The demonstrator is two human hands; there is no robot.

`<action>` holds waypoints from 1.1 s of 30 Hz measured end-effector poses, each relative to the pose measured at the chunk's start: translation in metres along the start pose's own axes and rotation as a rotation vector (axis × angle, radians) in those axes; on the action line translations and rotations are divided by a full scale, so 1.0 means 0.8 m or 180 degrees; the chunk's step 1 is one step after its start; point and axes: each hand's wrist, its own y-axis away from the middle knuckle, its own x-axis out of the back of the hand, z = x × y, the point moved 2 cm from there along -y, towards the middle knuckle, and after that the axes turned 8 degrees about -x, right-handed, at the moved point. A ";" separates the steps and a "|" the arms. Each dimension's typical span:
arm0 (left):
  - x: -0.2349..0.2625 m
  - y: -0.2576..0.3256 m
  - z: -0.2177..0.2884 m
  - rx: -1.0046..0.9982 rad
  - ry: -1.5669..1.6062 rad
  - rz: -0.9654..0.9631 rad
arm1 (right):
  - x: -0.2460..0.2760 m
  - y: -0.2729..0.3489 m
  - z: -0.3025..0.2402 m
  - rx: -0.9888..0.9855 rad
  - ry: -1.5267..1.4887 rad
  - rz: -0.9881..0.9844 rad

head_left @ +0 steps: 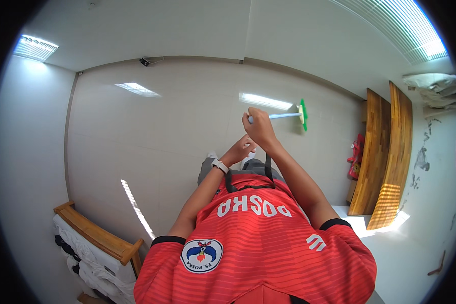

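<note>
Fingers of the right hand [261,125] clamp a broom [287,115], right of upper centre; left hand [241,149] curled, grip unclear.
Floor [152,126] spreads to the upper wall [187,30]; handle [281,116] runs crosswise, green head [303,115] rightmost.

Pale walls [23,157] enclosed a glossy, light floor [137,131], on which reflected light lay in bright patches [265,101] and a thin sunlit streak [137,209]. Slatted windows [408,25] glowed at the upper corners. Long wooden panels [395,152] stood at right, near dark wall marks [423,159]; a wooden-framed piece of furniture [96,233] bearing white cloth [96,259] occupied the lower left.
</note>
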 end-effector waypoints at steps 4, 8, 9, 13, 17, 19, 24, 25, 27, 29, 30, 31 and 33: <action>0.015 0.007 -0.001 -0.0036 0.0126 0.0072 | 0.001 -0.004 -0.057 -0.0002 -0.0369 0.0066; 0.049 0.018 0.006 -0.0525 -0.0073 0.0456 | 0.001 0.008 -0.140 0.0125 -0.0678 -0.0094; 0.059 0.021 0.015 -0.0725 -0.0200 0.0598 | 0.003 0.013 -0.159 0.0056 -0.0793 -0.0213; 0.108 0.039 0.037 -0.1493 -0.0695 0.1206 | -0.007 0.026 -0.207 -0.0268 -0.1269 -0.0565; 0.191 0.091 -0.033 -0.1028 -0.1174 0.2689 | -0.049 0.029 -0.234 -0.0569 -0.1769 -0.1015; 0.226 0.119 -0.051 -0.0841 -0.1244 0.2921 | -0.080 0.028 -0.222 -0.0628 -0.1877 -0.1143; 0.282 0.165 -0.061 -0.0481 -0.1107 0.3363 | -0.158 0.035 -0.186 -0.0560 -0.1954 -0.1320; 0.290 0.172 -0.073 -0.0351 -0.1116 0.3507 | -0.167 0.038 -0.184 -0.0517 -0.1965 -0.1349; 0.296 0.174 -0.085 -0.0241 -0.1121 0.3652 | -0.175 0.043 -0.180 -0.0544 -0.1879 -0.1391; 0.286 0.161 -0.084 -0.0343 -0.1484 0.3510 | -0.166 0.040 -0.172 -0.0488 -0.1703 -0.1319; 0.277 0.154 -0.086 -0.0353 -0.1484 0.3512 | -0.160 0.040 -0.169 -0.0451 -0.1534 -0.1267; 0.266 0.143 -0.088 -0.0294 -0.1447 0.3245 | -0.154 0.040 -0.165 -0.0445 -0.1536 -0.1246; 0.249 0.119 -0.106 -0.0244 -0.1263 0.2643 | -0.144 0.042 -0.166 -0.0198 -0.1313 -0.1153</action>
